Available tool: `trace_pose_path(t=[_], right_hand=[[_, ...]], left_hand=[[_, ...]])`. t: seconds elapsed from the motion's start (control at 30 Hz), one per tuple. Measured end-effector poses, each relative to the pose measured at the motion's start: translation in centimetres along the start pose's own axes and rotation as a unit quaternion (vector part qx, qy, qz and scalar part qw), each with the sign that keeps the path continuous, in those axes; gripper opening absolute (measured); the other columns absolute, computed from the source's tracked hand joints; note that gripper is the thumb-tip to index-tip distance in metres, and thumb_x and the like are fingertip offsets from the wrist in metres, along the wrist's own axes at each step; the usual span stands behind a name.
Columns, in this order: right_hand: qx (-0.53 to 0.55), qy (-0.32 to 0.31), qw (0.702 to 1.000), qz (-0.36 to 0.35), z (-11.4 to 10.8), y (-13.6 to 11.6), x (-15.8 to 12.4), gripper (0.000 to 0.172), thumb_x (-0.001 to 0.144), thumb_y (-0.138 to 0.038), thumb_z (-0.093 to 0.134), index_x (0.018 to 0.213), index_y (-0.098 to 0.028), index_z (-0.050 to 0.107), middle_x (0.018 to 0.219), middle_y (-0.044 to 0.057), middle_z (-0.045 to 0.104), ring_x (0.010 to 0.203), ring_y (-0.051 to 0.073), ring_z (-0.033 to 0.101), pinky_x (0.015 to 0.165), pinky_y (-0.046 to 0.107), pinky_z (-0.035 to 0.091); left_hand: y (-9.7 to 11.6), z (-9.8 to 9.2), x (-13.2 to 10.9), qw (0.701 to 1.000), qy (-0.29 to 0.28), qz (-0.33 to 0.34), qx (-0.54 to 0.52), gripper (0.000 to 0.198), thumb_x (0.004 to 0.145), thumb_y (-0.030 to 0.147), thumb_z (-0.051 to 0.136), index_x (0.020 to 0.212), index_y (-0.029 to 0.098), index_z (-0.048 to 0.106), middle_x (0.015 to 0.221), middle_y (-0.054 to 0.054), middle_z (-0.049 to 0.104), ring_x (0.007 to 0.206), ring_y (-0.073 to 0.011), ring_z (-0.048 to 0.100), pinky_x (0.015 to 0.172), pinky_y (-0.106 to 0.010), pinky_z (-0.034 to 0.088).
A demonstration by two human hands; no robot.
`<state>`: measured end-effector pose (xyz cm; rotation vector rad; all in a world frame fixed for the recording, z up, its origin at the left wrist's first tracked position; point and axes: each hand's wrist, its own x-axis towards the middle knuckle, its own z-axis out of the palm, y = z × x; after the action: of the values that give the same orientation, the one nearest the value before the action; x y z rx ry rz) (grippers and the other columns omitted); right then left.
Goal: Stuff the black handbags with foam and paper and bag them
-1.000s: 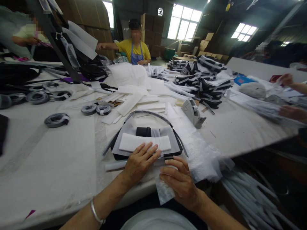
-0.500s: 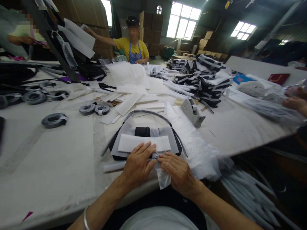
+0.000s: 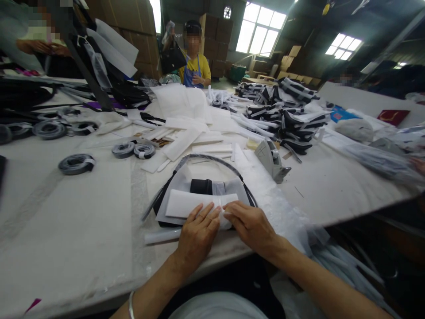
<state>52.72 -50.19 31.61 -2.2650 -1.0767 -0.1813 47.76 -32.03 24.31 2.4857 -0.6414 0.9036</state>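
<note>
A black handbag [image 3: 199,186] lies flat near the table's front edge, wrapped in grey paper, its thin strap [image 3: 212,159] arching behind it. A white foam strip [image 3: 186,204] lies across its front. My left hand [image 3: 197,232] rests flat on the strip's near edge, fingers stretched out. My right hand [image 3: 249,223] meets it at the strip's right end, fingers pressed down on a small white piece there that I cannot name. A rolled white tube [image 3: 161,235] lies just left of my left hand.
Grey tape rolls [image 3: 77,163] lie left; white foam sheets [image 3: 181,104] and stacked black-and-white bags [image 3: 292,117] lie behind. A grey tape dispenser [image 3: 270,159] stands right of the bag. Clear plastic sheeting [image 3: 285,212] drapes over the edge. A person in yellow [image 3: 195,66] holds up a bag.
My right hand has moved up from the table edge onto the bag's right end; the plastic piece it held no longer shows. The far person has lifted a black bag.
</note>
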Motion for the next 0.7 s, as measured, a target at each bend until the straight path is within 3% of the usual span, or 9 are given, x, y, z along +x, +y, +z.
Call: trace_pose_path(t=[0.17, 0.3, 0.43, 0.57, 0.7], right_hand=[[-0.099, -0.067, 0.993, 0.019, -0.8, 0.7, 3.3, 0.023, 0.095, -0.024, 0.056, 0.074, -0.019, 0.061, 0.078, 0.003, 0.063, 0.077, 0.017, 0.059, 0.071, 0.027, 0.043], [0.002, -0.117, 0.989, 0.090, -0.3, 2.6, 4.6, 0.014, 0.087, -0.022, 0.067, 0.073, -0.020, 0.066, 0.075, -0.001, 0.062, 0.074, 0.014, 0.057, 0.067, 0.024, 0.040], [0.106, -0.126, 0.966, 0.199, 0.9, 4.6, 4.6, 0.012, 0.081, -0.023, 0.071, 0.070, -0.020, 0.068, 0.070, -0.003, 0.062, 0.068, 0.013, 0.055, 0.062, 0.023, 0.039], [0.113, -0.139, 0.953, 0.245, 1.6, 5.3, 4.6, 0.012, 0.076, -0.028, 0.075, 0.070, -0.020, 0.067, 0.069, -0.004, 0.061, 0.065, 0.012, 0.053, 0.058, 0.023, 0.035], [0.078, -0.169, 0.946, 0.267, 1.5, 5.1, 5.4, 0.016, 0.074, -0.030, 0.076, 0.068, -0.021, 0.064, 0.063, -0.005, 0.058, 0.061, 0.011, 0.050, 0.056, 0.023, 0.031]], left_hand=[[0.2, -0.6, 0.1, 1.000, -0.010, -0.014, -0.026, 0.023, 0.092, 0.006, 0.044, 0.103, 0.016, 0.061, 0.122, -0.007, 0.068, 0.130, -0.0193, 0.052, 0.116, -0.040, 0.032], [0.4, -1.5, 0.4, 0.997, -0.030, -0.024, -0.061, 0.019, 0.090, 0.013, 0.050, 0.105, 0.016, 0.061, 0.126, -0.009, 0.066, 0.132, -0.0236, 0.050, 0.114, -0.044, 0.036], [0.5, -1.5, 0.6, 0.996, -0.013, -0.046, -0.073, 0.013, 0.090, 0.021, 0.057, 0.102, 0.017, 0.061, 0.112, -0.008, 0.070, 0.124, -0.0217, 0.057, 0.113, -0.041, 0.039], [0.5, -1.1, 0.7, 0.996, -0.002, -0.051, -0.071, 0.007, 0.090, 0.019, 0.059, 0.097, 0.017, 0.060, 0.104, -0.005, 0.072, 0.120, -0.0191, 0.060, 0.114, -0.038, 0.036], [0.5, -1.0, 0.9, 0.998, -0.006, -0.033, -0.049, 0.021, 0.092, 0.020, 0.057, 0.112, 0.016, 0.061, 0.104, -0.005, 0.071, 0.121, -0.0201, 0.059, 0.115, -0.040, 0.036]])
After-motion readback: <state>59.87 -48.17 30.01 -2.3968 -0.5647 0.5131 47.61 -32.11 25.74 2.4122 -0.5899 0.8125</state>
